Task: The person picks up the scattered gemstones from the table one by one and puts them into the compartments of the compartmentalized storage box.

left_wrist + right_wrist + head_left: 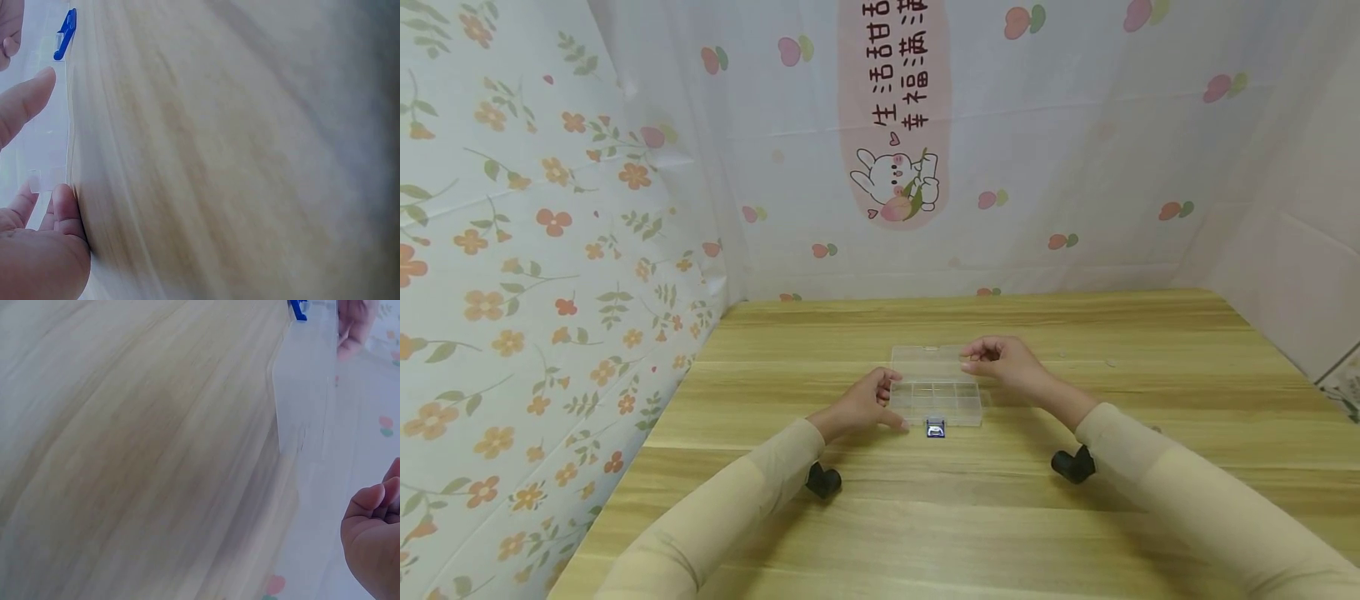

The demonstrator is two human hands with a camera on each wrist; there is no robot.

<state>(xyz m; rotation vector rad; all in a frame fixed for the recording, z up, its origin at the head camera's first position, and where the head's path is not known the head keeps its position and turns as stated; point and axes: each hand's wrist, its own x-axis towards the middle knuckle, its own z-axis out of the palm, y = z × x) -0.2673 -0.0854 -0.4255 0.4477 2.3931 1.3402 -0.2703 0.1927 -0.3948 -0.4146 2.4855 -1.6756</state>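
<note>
A clear plastic compartment box [936,408] stands on the table with its lid [925,360] raised at the back. Its blue latch [936,428] hangs at the front edge. My left hand [868,400] holds the box's left end, thumb by the front left corner; in the left wrist view its fingers [65,206] curl at the box's end. My right hand [1003,362] is at the lid's right edge, fingertips overlapping it as they pinch there. In the right wrist view that hand [378,531] has curled fingers, beside the see-through plastic.
The wood-grain table [910,517] runs back to a printed cloth [1075,167] with hearts and a rabbit. A flowered cloth [550,250] hangs at the left. Small clear pieces [1110,362] lie right of the box. Black camera mounts [1072,464] sit at both wrists.
</note>
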